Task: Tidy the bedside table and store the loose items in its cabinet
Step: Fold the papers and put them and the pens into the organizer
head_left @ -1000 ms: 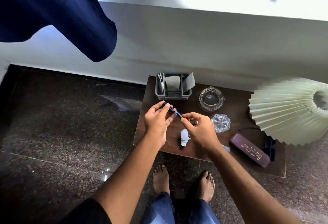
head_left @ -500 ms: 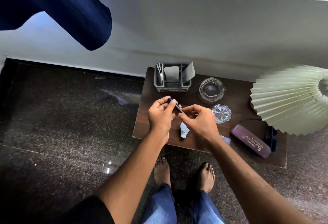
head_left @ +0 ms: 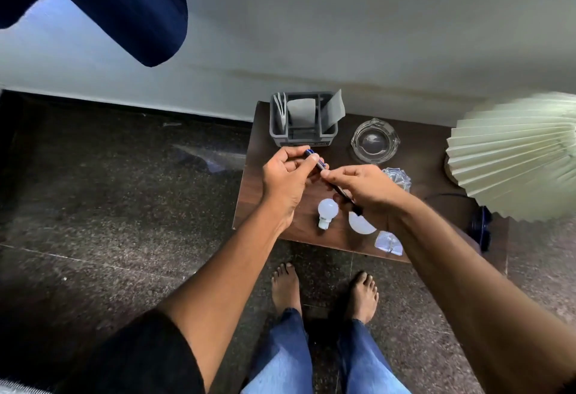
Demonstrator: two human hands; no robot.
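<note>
Both hands hold a dark pen with a blue end [head_left: 315, 159] over the brown bedside table [head_left: 249, 203]. My left hand [head_left: 285, 183] pinches the blue end. My right hand [head_left: 366, 188] grips the barrel, whose dark tip sticks out below the palm. Under the hands lie a small white bulb [head_left: 326, 212], a second white bulb [head_left: 361, 226] half hidden by my right wrist, and a small clear packet [head_left: 389, 242]. A grey organiser [head_left: 302, 136] with papers stands at the table's back left.
A glass ashtray [head_left: 375, 141] and a cut-glass piece [head_left: 398, 177] sit behind my right hand. A pleated lampshade [head_left: 514, 156] covers the table's right side, with a dark object [head_left: 481, 229] under its edge. A navy curtain [head_left: 124, 4] hangs upper left. My bare feet stand against the table's front.
The view has tilted down. My right hand has slid along the pen, so its tip now shows below the palm. My right forearm now hides the purple case.
</note>
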